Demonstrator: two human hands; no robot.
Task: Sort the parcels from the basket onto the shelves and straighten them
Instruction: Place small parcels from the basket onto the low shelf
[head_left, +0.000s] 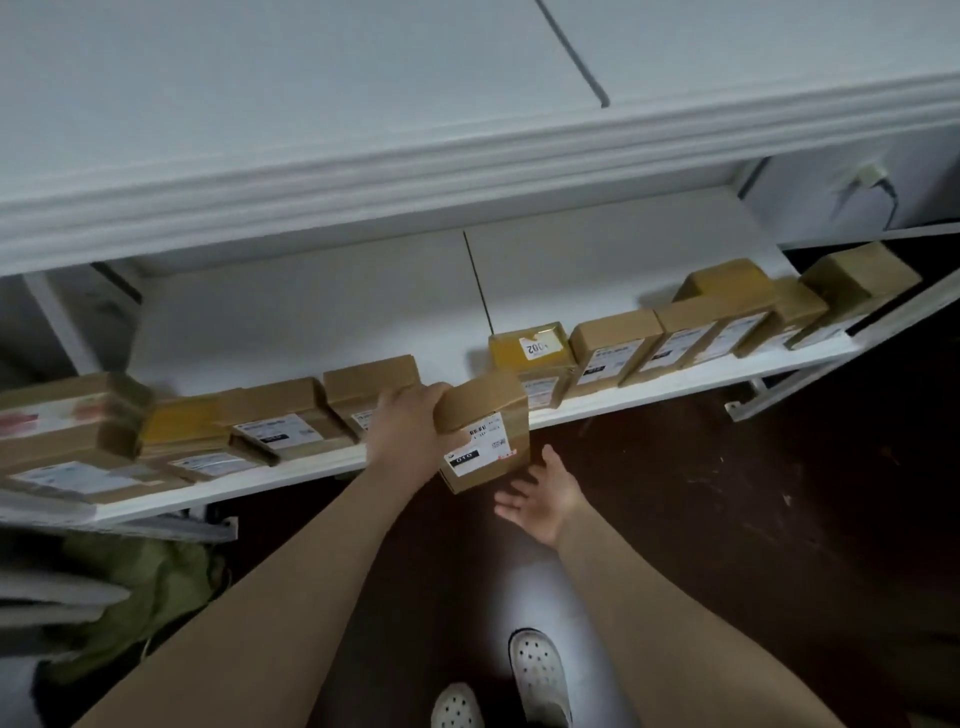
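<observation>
My left hand (408, 434) grips a small brown cardboard parcel (485, 431) with a white label marked 010, holding it at the front edge of the low white shelf (597, 402), in a gap between the parcels. My right hand (543, 499) hovers open just below and right of that parcel, palm up, not touching it. A row of brown parcels lines the shelf front: several on the left (280, 423) and several on the right (613, 348), one yellow-taped with a 002 sticker (535, 345). The basket is not in view.
A thick white upper shelf edge (467, 176) overhangs the row. A green cloth bag (140, 597) lies on the dark floor at lower left. My white perforated shoes (537, 675) stand below. A metal shelf frame (769, 395) juts out at the right.
</observation>
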